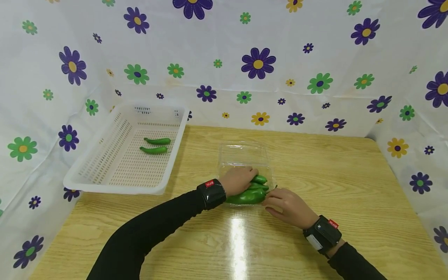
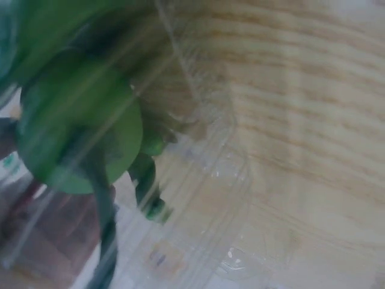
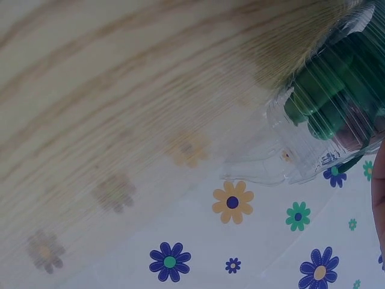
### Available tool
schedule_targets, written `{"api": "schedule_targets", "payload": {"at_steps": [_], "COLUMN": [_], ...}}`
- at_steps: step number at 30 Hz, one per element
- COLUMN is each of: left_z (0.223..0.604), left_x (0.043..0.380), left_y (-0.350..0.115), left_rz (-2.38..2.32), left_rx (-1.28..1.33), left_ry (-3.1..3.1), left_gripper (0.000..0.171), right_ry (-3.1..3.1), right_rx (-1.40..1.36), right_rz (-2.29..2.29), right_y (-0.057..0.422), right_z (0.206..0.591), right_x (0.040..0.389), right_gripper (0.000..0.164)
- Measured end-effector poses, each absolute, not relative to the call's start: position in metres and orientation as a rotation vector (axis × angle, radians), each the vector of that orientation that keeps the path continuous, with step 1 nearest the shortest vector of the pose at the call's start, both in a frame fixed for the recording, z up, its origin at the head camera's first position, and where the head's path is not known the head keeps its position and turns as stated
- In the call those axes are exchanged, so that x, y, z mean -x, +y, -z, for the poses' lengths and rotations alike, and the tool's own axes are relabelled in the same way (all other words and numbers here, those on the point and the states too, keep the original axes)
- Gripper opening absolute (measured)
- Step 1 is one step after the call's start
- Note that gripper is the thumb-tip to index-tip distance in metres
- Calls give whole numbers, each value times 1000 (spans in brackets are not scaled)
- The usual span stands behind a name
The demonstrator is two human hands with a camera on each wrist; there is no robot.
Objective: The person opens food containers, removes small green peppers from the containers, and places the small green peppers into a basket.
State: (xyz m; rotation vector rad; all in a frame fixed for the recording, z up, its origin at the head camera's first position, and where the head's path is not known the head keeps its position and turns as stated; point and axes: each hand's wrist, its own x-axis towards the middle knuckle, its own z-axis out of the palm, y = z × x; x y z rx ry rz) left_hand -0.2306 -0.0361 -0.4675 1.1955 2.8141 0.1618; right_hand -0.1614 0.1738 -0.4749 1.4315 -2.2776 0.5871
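In the head view a clear plastic clamshell box (image 1: pixel 243 153) stands on the table with its lid raised at the back. Several green peppers (image 1: pixel 248 196) lie in it, the largest along the near side. My left hand (image 1: pixel 239 181) reaches over the box from the left, fingers curled over a small green chili pepper (image 1: pixel 259 179); its left part is hidden beneath the hand. At the box's right side, my right hand (image 1: pixel 288 206) touches the edge by the pepper stems, thumb apart from the fingers. The left wrist view is blurred, with a green pepper (image 2: pixel 81 120) close up.
A white perforated basket (image 1: pixel 112 186) stands at the left of the table, holding two green chili peppers (image 1: pixel 155 146). A flowered cloth (image 1: pixel 224 77) closes off the back and sides. The wooden table (image 1: pixel 332 167) extends to the right of the box.
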Motion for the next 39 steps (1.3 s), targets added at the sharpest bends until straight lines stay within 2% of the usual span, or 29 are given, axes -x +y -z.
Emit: {"api": "schedule_targets", "payload": {"at_steps": [14,22,32,39], "left_z": [466,461,427,390], "left_x": [231,232,224,209], "left_y": [-40,-40,-49,-70], "left_rz": [-281,-278,-176,-141], "left_rx": [-1281,-1168,-1115,-1168], "left_ry": [2757,2787,2887,2954], "left_gripper": [21,22,23,24], "right_ry": [-2276,-2265,-2273,-2278], "right_rx": [-1434,-1437,-1430,-1423], "right_rz": [-586,-593,-603,-602], "right_y": [174,173,173,173], "right_z": [476,475,477,477], "right_x": [161,161,161,161], "right_gripper": [31,32,31,31]}}
